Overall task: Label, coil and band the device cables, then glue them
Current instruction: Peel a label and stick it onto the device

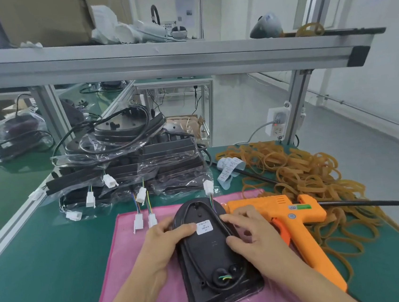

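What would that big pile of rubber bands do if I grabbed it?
The rubber bands would probably flop and stretch, since they lie in limp, tangled loops. Likely light. A handful may drag others along, because the loops overlap on the green mat.

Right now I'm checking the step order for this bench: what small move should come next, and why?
Probably press the white label flat with the left hand. Its thumb already lies on the label's edge, on the back of the black device. The right hand holds the black cable against the rim, so coiling and the orange glue gun likely come afterwards.
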The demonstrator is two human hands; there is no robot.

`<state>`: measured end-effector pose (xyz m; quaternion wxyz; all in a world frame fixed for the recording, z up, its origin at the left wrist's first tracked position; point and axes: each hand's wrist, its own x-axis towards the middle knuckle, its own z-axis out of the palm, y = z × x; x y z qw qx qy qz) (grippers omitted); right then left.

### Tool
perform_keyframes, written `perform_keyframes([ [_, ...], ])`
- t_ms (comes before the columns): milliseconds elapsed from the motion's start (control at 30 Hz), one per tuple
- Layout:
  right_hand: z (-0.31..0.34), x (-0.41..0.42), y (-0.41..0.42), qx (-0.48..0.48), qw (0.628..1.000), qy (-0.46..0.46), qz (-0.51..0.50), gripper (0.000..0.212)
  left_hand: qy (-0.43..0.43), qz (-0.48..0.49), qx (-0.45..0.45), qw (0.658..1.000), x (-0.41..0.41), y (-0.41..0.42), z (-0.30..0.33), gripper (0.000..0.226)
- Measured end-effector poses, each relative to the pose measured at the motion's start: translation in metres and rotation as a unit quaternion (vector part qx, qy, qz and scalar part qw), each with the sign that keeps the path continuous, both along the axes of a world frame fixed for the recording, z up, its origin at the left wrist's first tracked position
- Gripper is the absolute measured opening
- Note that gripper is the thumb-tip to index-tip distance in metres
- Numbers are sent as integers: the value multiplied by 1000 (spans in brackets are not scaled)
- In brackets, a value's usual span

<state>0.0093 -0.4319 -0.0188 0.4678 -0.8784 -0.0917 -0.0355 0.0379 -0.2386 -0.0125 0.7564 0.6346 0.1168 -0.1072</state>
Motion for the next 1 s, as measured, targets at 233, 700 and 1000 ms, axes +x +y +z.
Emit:
perform_keyframes([
  [233,7,6,4,262,962,61,-37,22,-14,-30,-174,984,-5,-13,9,55],
  [700,8,4,1,376,924,68,-31,53,52,-138,-107,983,7,-11,19,61],
  [1000,23,17,-10,157,983,90,-28,39,27,-96,-106,989,15,-14,12,47],
])
